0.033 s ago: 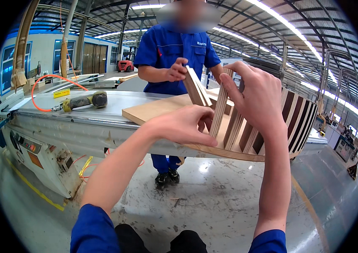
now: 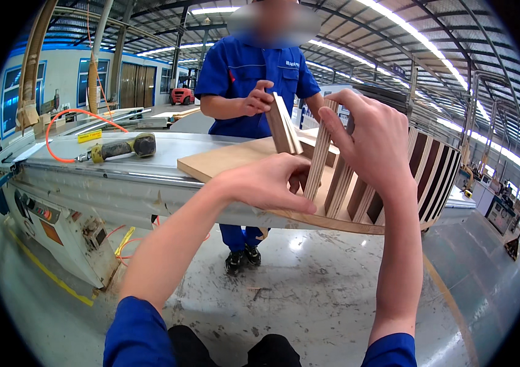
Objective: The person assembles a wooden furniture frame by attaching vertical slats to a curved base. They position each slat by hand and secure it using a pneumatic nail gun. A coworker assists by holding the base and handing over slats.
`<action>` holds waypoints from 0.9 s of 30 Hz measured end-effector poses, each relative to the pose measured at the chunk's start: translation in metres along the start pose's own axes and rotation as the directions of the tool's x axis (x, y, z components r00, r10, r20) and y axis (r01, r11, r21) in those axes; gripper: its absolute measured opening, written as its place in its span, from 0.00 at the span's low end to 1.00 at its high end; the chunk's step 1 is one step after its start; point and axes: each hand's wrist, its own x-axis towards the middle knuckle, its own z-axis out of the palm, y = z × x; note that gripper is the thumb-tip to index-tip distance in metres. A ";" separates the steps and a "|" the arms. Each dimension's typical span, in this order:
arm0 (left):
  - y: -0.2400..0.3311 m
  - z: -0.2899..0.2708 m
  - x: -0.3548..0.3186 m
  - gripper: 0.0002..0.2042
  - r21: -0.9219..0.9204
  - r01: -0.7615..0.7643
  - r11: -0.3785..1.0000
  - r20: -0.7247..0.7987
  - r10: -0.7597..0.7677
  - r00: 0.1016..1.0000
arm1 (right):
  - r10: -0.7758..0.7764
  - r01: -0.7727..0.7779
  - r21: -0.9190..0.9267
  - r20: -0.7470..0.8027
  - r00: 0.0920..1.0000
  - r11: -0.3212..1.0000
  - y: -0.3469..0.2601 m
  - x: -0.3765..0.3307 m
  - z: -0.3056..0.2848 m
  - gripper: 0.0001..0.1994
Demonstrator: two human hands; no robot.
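Observation:
An upright plywood strip [image 2: 319, 160] stands on a curved-edged wooden board [image 2: 226, 157]. My left hand [image 2: 272, 183] is closed around the strip's lower end, its thumb near the board's edge. At the top, my right hand [image 2: 373, 134] pinches the same strip between thumb and fingers. More upright plywood strips [image 2: 339, 192] stand spaced along the board to the right, partly behind my right hand and wrist. Across from me, a co-worker's hand [image 2: 258, 100] steadies a few tilted plywood pieces [image 2: 282, 125] on the board.
The board rests on a long machine table [image 2: 168, 160]. A yellow-green air nail gun [image 2: 122, 147] lies at left with an orange hose [image 2: 58, 116]. A control box [image 2: 58, 229] is below. The co-worker [image 2: 251, 73] in blue stands opposite; a red forklift [image 2: 182, 92] is far behind.
The co-worker's plywood pieces have shifted very slightly to the left, and that person's fingers have moved a little. My two hands stay in place on the strip.

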 end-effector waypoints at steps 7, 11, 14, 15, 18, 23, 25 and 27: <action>-0.004 0.004 -0.003 0.26 -0.170 -0.049 0.984 0.021 0.053 0.998 | 0.006 -0.005 -0.031 0.034 0.999 1.000 -0.002 0.000 -0.001 0.15; -0.003 0.004 -0.005 0.23 -0.164 -0.064 0.984 0.007 0.066 0.998 | 0.011 -0.011 -0.025 0.035 0.999 1.000 -0.003 0.001 -0.002 0.15; -0.004 0.005 -0.005 0.22 -0.191 -0.070 0.979 0.014 0.074 0.997 | 0.000 0.000 -0.027 0.024 1.000 1.000 -0.003 0.001 -0.001 0.15; -0.005 0.005 -0.005 0.22 -0.197 -0.071 0.978 0.006 0.073 0.997 | -0.002 0.003 -0.027 0.021 1.000 1.000 -0.002 0.001 0.000 0.15; -0.007 0.004 -0.007 0.23 -0.211 -0.072 0.975 -0.012 0.071 0.997 | -0.010 0.010 -0.012 -0.001 1.000 1.000 -0.002 0.001 0.000 0.15; -0.001 0.004 -0.010 0.23 -0.245 -0.057 0.968 0.002 0.059 0.998 | 0.000 0.000 -0.013 0.015 1.000 1.000 -0.002 0.000 0.001 0.16; -0.002 0.003 -0.009 0.23 -0.173 -0.078 0.982 -0.007 0.078 0.997 | -0.004 0.004 -0.013 0.012 1.000 1.000 -0.003 0.001 -0.001 0.16; -0.003 0.004 -0.007 0.23 -0.140 -0.092 0.986 -0.017 0.090 0.996 | 0.000 0.000 -0.009 0.024 1.000 1.000 -0.003 0.002 -0.001 0.16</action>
